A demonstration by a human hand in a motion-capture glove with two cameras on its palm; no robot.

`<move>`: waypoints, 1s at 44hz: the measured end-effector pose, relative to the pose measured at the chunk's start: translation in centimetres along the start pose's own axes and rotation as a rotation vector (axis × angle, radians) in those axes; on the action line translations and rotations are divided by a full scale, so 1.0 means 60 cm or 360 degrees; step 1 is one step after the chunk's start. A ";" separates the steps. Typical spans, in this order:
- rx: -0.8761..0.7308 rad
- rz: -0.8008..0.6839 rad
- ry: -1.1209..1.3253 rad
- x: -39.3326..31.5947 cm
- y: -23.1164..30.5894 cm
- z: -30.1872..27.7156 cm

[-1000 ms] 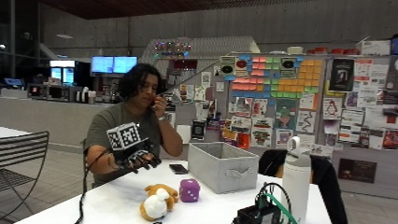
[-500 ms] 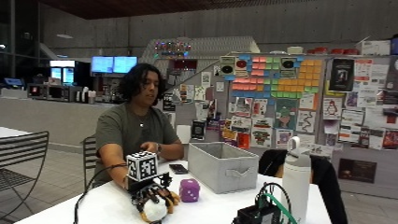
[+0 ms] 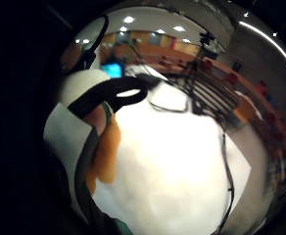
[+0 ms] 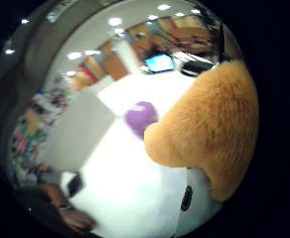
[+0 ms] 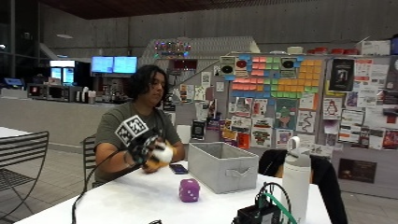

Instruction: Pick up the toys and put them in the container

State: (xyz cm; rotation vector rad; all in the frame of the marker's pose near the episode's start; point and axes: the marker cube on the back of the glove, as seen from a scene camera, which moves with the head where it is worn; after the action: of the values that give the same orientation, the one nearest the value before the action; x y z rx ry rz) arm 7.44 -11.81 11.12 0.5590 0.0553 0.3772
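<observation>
— Two toys to go: which way does the bin [image 5: 223,166] lie from the hand [image 5: 145,148]?
— Off toward the thumb side, on the table [image 5: 124,200]. In the thumb-side palm view the grey bin wall sits beyond the purple cube, so the carry runs past the cube to it.
— Anything in the bin?
— Cannot tell; its open top faces up, but the inside is hidden from the outside view.
— And the plush [image 5: 159,155]?
— Lifted clear of the table, the gloved fingers curled round it. Its orange fur fills much of the thumb-side palm view.
— Its long axis?
— Too bunched in the glove to say.
— The cube [image 5: 189,190]?
— Resting on the table just beside the bin's near corner, untouched, between hand and bin.
</observation>
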 end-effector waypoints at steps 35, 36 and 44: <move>-0.0400 -0.1341 -0.0011 -0.465 -0.187 0.004; -0.0432 -0.1387 0.0007 -0.455 -0.182 0.006; -0.0637 -0.0387 -0.0017 -0.352 -0.184 0.036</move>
State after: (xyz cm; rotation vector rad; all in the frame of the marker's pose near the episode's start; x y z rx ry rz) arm -8.16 -29.22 6.05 0.1548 0.0355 0.1411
